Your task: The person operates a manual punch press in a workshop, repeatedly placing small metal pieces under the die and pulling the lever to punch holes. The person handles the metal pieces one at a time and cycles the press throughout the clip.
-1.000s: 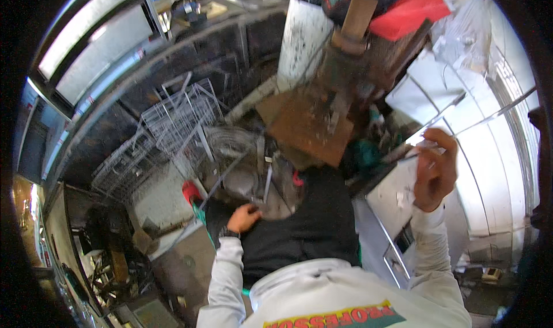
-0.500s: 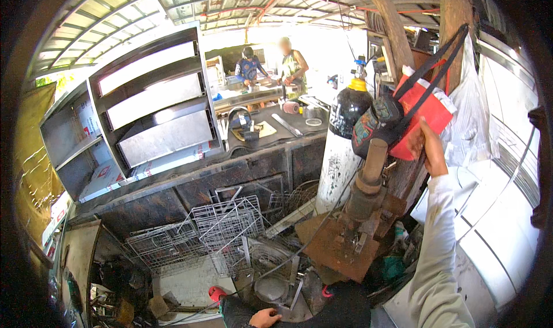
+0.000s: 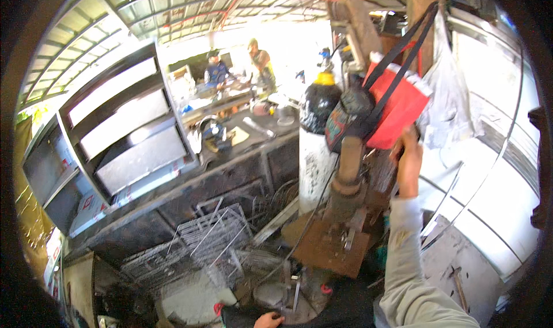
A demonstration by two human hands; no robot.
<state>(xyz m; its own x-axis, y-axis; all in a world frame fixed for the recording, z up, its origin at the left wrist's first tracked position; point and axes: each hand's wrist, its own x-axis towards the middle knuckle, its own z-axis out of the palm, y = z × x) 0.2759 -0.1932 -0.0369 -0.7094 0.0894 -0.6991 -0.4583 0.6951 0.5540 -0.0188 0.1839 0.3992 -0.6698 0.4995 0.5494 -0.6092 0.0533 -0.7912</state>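
My right hand (image 3: 408, 160) is raised beside the lower right corner of a red bag (image 3: 397, 106). Its fingers are bent together around something small and dark at their tips, too blurred to name. A black cap (image 3: 345, 112) with a coloured pattern hangs against the bag, and black straps (image 3: 403, 57) run up from there to a wooden post. Below them stands a rusty upright metal cylinder (image 3: 350, 161) on a brown plate (image 3: 337, 248). At the lower edge, my left hand (image 3: 269, 320) rests low against dark clothing, partly cut off, so its grip is unclear.
A black-and-white gas cylinder (image 3: 315, 167) with a yellow collar stands left of the cap. Beyond is a dark workbench (image 3: 230, 155) bearing a metal shelf unit (image 3: 129, 126). Wire racks (image 3: 213, 236) lie below. Two people (image 3: 216, 71) work in the background.
My right hand has come down off the red bag's face to just below its corner, and its fingers have curled. The whole view has swung, shifting the scene leftward. My left hand stays low.
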